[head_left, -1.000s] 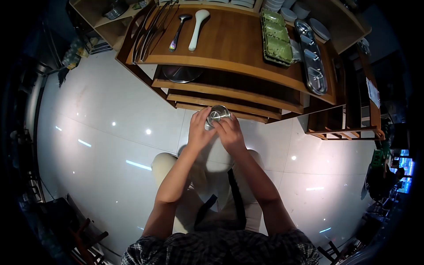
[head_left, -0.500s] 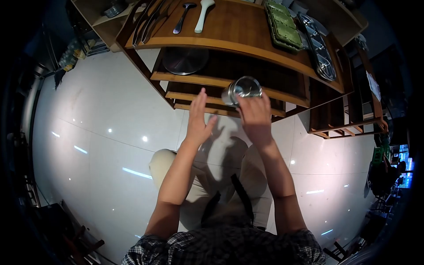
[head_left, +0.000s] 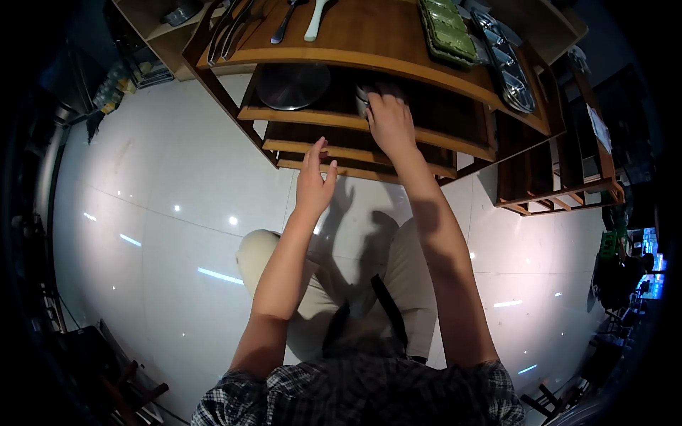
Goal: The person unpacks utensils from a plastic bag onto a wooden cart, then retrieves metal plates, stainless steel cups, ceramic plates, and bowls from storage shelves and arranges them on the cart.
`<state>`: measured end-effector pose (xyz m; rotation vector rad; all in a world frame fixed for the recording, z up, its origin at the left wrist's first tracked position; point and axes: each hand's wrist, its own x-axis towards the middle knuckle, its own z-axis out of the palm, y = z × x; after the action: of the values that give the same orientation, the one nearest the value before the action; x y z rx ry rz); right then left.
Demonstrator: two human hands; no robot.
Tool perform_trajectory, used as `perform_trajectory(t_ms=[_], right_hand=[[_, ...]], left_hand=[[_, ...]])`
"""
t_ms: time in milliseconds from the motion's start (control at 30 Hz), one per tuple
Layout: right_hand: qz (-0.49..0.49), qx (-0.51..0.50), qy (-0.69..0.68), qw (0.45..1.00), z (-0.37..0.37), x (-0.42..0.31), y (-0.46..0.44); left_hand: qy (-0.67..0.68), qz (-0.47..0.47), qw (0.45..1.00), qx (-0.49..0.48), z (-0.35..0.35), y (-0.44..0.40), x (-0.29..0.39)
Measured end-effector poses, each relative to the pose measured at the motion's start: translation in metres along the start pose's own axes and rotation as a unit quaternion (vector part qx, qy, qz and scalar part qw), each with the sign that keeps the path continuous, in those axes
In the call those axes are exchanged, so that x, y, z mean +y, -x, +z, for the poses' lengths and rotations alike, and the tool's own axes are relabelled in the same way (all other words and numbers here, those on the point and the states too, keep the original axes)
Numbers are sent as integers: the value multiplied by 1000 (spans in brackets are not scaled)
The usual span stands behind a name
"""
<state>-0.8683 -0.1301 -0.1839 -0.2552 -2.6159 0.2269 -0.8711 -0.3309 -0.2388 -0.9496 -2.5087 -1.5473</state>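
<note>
My right hand point(head_left: 391, 122) reaches into the upper shelf opening of a wooden rack, its fingers wrapped over a shiny round cup point(head_left: 362, 101). Most of the cup is hidden behind the hand and in shadow; whether it rests on the shelf board point(head_left: 433, 135) I cannot tell. To its left on the same shelf lies a round metal disc point(head_left: 293, 86), like a lid or flat tray. My left hand point(head_left: 315, 183) hovers empty in front of the lower shelves, fingers stretched and thumb apart.
On the rack's top point(head_left: 369, 32) lie metal tongs point(head_left: 231, 32), a dark-handled utensil point(head_left: 283, 25), a white utensil point(head_left: 315, 21), a green compartment tray point(head_left: 449, 35) and a metal compartment tray point(head_left: 506, 64). Another wooden rack point(head_left: 561, 199) stands at right. My knees are close below.
My right hand has carried the cup forward, from in front of the rack into the upper shelf opening. My left hand stays nearly in place, fingers slightly more bent. The view has shifted slightly.
</note>
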Motion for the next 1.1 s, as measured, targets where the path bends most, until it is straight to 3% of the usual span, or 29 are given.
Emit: perform_trajectory(t_ms=[33, 100, 167, 200, 400, 533, 667, 800, 867, 967, 1033, 1100], right_hand=[[-3, 75, 19, 997, 3, -4, 6], [59, 119, 10, 991, 10, -11, 16], [169, 184, -127, 960, 33, -15, 25], [233, 144, -192, 942, 38, -17, 26], [299, 74, -104, 946, 46, -13, 6], [253, 176, -90, 947, 48, -7, -12], [280, 87, -90, 952, 52, 4, -29], [274, 76, -105, 953, 50, 2, -23], [230, 201, -78, 949, 53, -12, -6], [204, 172, -131, 955, 47, -35, 21], [146, 235, -145, 950, 40, -60, 41], [126, 184, -191, 956, 41, -78, 67]], left_hand=[[1, -5, 1000, -4, -1, 3, -1], [1, -4, 1000, 1, 0, 1, -3], [-3, -1, 1000, 1, 0, 1, -2], [-8, -12, 1000, 0, 0, 1, -2], [-8, -19, 1000, -10, 1, 2, -2], [-3, -38, 999, -16, 0, 2, 0], [-10, -29, 999, -18, 0, 2, -4], [-1, -31, 999, -17, 0, -1, -1], [-19, -37, 999, -20, 0, -2, 0], [-29, -48, 998, -18, 1, -5, 6], [-48, -27, 998, -6, 2, -8, 10], [-51, -28, 998, 11, 0, -11, 19]])
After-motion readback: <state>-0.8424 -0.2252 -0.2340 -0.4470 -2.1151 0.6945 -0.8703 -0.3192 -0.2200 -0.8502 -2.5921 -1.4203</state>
